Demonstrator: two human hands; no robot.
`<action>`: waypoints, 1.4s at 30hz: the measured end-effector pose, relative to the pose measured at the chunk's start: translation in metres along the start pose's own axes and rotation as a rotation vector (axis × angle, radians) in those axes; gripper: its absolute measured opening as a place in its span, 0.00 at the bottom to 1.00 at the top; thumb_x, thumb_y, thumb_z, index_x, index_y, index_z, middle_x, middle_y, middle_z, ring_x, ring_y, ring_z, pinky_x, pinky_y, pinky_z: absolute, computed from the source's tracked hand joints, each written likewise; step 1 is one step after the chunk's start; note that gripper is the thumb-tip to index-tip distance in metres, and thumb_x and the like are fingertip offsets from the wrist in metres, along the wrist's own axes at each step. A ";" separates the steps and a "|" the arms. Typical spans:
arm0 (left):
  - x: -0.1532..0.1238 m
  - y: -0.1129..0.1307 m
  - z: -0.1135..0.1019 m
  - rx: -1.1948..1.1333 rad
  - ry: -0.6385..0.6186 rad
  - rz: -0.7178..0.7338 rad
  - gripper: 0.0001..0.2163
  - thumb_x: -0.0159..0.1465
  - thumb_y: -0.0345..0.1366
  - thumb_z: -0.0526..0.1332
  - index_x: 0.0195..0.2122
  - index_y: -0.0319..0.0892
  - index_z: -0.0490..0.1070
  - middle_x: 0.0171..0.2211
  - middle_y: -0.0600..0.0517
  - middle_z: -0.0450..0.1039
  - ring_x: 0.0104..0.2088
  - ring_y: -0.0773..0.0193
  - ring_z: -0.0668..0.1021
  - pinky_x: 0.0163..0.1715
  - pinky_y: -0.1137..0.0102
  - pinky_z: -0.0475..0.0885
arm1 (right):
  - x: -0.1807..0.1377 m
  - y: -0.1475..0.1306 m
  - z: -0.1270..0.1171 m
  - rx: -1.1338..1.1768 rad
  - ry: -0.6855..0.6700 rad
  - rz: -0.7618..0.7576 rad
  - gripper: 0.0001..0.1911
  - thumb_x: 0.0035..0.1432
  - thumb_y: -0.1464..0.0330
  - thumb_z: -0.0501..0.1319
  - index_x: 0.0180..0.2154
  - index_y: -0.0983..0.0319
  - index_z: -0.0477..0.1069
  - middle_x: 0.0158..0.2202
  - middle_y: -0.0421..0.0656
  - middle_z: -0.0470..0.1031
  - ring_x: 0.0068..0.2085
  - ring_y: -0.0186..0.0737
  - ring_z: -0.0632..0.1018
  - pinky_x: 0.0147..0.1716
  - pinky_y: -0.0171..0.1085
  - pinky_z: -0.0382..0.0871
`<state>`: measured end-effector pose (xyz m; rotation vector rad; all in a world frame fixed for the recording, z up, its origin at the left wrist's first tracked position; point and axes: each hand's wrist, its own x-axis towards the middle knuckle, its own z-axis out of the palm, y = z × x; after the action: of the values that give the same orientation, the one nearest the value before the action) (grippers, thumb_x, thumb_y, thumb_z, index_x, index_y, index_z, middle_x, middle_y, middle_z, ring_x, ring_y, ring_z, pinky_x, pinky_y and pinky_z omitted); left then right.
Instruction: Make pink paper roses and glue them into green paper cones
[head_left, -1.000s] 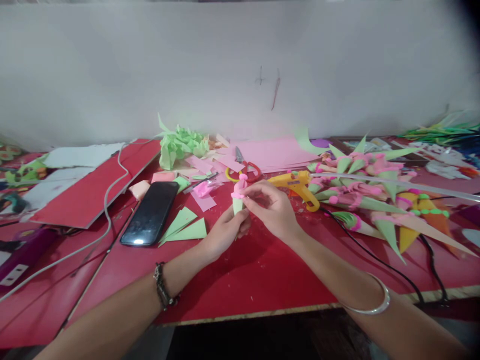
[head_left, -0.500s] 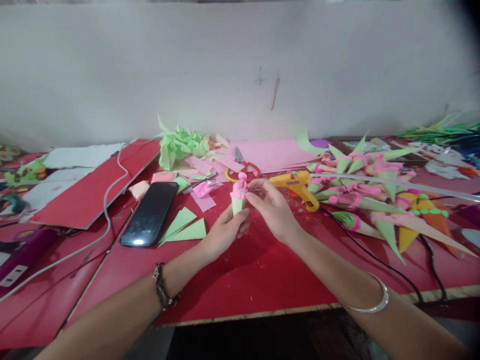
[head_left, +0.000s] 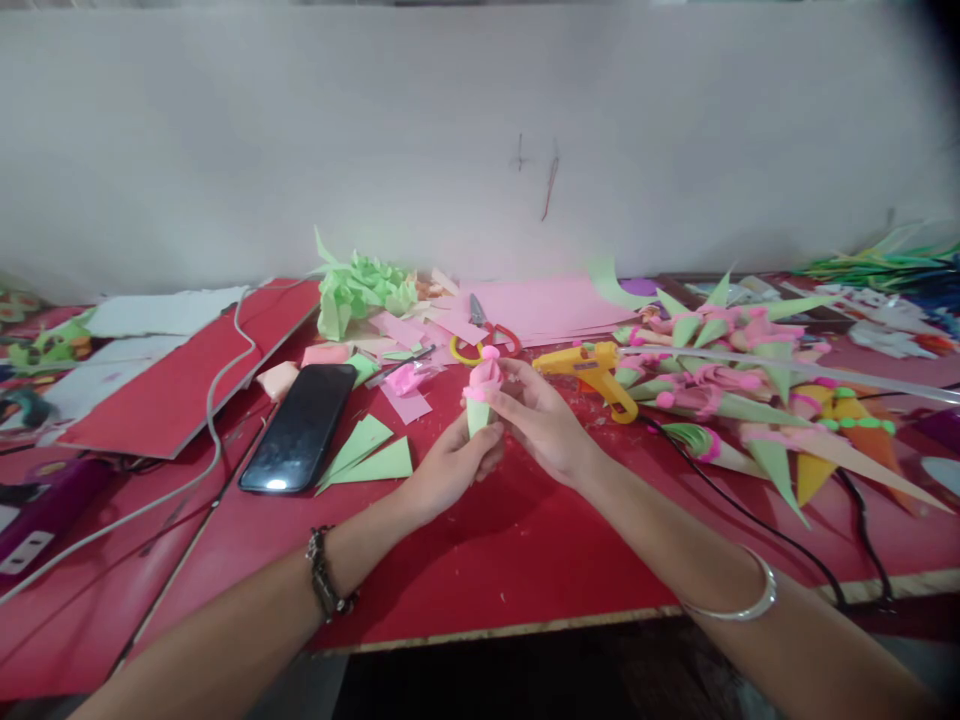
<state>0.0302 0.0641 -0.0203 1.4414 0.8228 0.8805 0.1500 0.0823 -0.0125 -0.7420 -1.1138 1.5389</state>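
Note:
A small paper cone (head_left: 478,415), light green below with a pink top and a pink ball at its peak, stands upright between my hands above the red table. My left hand (head_left: 456,462) is closed around its lower part, which hides the tip. My right hand (head_left: 544,420) pinches the cone's right side near the pink band with thumb and fingers. Just behind the cone lie scissors (head_left: 480,345) with red and yellow handles. To the right of my right hand rests a yellow glue gun (head_left: 592,372) with a long clear glue stick in it.
A black phone (head_left: 300,430) and green paper pieces (head_left: 375,455) lie to the left. Finished paper cones (head_left: 720,390) are heaped on the right. Pink sheets (head_left: 540,305) and crumpled green paper (head_left: 364,290) sit at the back. A white cable (head_left: 217,400) crosses the left side.
The cone has turned a little in my fingers and shifted slightly right. My right hand has slid a touch along its side; the table items have not moved.

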 end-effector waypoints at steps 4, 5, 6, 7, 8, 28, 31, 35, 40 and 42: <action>0.000 0.000 -0.001 -0.017 -0.026 0.007 0.12 0.61 0.38 0.46 0.21 0.42 0.51 0.16 0.60 0.52 0.17 0.73 0.58 0.20 0.74 0.55 | 0.000 -0.001 0.001 0.023 0.012 -0.015 0.18 0.44 0.67 0.64 0.38 0.57 0.61 0.34 0.37 0.71 0.36 0.33 0.73 0.32 0.31 0.66; 0.001 0.000 -0.001 -0.014 -0.026 0.001 0.12 0.61 0.38 0.46 0.21 0.42 0.51 0.16 0.60 0.52 0.17 0.73 0.58 0.20 0.74 0.55 | 0.000 -0.001 0.001 0.022 0.012 -0.018 0.18 0.44 0.67 0.64 0.38 0.57 0.61 0.34 0.37 0.71 0.36 0.33 0.73 0.32 0.31 0.66; 0.001 0.000 -0.001 -0.008 -0.025 -0.008 0.12 0.61 0.38 0.46 0.21 0.42 0.51 0.16 0.60 0.52 0.17 0.73 0.58 0.20 0.74 0.55 | 0.000 -0.001 0.001 0.017 0.012 -0.023 0.18 0.44 0.67 0.64 0.38 0.57 0.61 0.34 0.37 0.70 0.36 0.32 0.73 0.32 0.31 0.66; 0.001 0.000 -0.001 -0.001 -0.025 -0.018 0.12 0.61 0.38 0.47 0.21 0.42 0.51 0.16 0.59 0.52 0.17 0.73 0.59 0.20 0.74 0.55 | 0.000 -0.001 0.000 0.010 0.011 -0.028 0.17 0.44 0.66 0.64 0.38 0.57 0.61 0.33 0.37 0.70 0.35 0.32 0.73 0.31 0.31 0.66; 0.002 -0.001 -0.001 0.005 -0.027 -0.026 0.12 0.61 0.38 0.47 0.21 0.42 0.52 0.16 0.59 0.53 0.17 0.73 0.59 0.20 0.74 0.56 | 0.000 -0.001 0.000 0.000 0.004 -0.029 0.17 0.45 0.66 0.64 0.38 0.57 0.61 0.32 0.37 0.70 0.34 0.32 0.73 0.30 0.31 0.67; 0.028 -0.014 -0.092 1.141 0.561 0.259 0.14 0.54 0.37 0.56 0.41 0.38 0.64 0.41 0.45 0.67 0.42 0.57 0.69 0.42 0.65 0.63 | 0.000 0.004 -0.005 -0.373 -0.078 0.131 0.11 0.46 0.64 0.61 0.33 0.61 0.70 0.30 0.40 0.71 0.34 0.35 0.71 0.37 0.38 0.64; 0.028 -0.024 -0.106 1.412 0.501 0.196 0.21 0.55 0.39 0.57 0.48 0.36 0.61 0.47 0.39 0.65 0.47 0.51 0.67 0.46 0.60 0.60 | -0.001 0.005 -0.005 -0.462 -0.037 0.145 0.14 0.44 0.66 0.63 0.36 0.61 0.69 0.32 0.41 0.70 0.34 0.36 0.72 0.37 0.38 0.64; 0.028 -0.027 -0.113 1.519 0.487 0.189 0.17 0.56 0.41 0.57 0.45 0.40 0.65 0.43 0.43 0.69 0.44 0.52 0.69 0.47 0.58 0.59 | 0.002 0.009 -0.006 -0.580 0.123 0.142 0.20 0.42 0.67 0.63 0.40 0.61 0.64 0.33 0.41 0.66 0.34 0.35 0.70 0.36 0.39 0.65; 0.032 -0.019 -0.110 1.313 0.465 0.248 0.16 0.56 0.41 0.58 0.43 0.40 0.66 0.41 0.46 0.68 0.42 0.57 0.70 0.46 0.62 0.62 | 0.004 0.012 -0.008 -0.649 0.172 -0.100 0.14 0.47 0.68 0.59 0.39 0.60 0.63 0.34 0.41 0.63 0.38 0.35 0.68 0.40 0.38 0.64; 0.032 -0.014 -0.105 1.190 0.424 0.349 0.16 0.56 0.40 0.57 0.44 0.40 0.64 0.42 0.47 0.66 0.43 0.60 0.69 0.45 0.65 0.63 | 0.004 0.011 -0.008 -0.632 0.156 -0.186 0.12 0.49 0.68 0.57 0.39 0.60 0.62 0.34 0.41 0.63 0.38 0.35 0.69 0.40 0.38 0.65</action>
<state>-0.0483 0.1419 -0.0309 2.5236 1.5936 1.0163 0.1520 0.0878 -0.0254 -1.1198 -1.5200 0.9487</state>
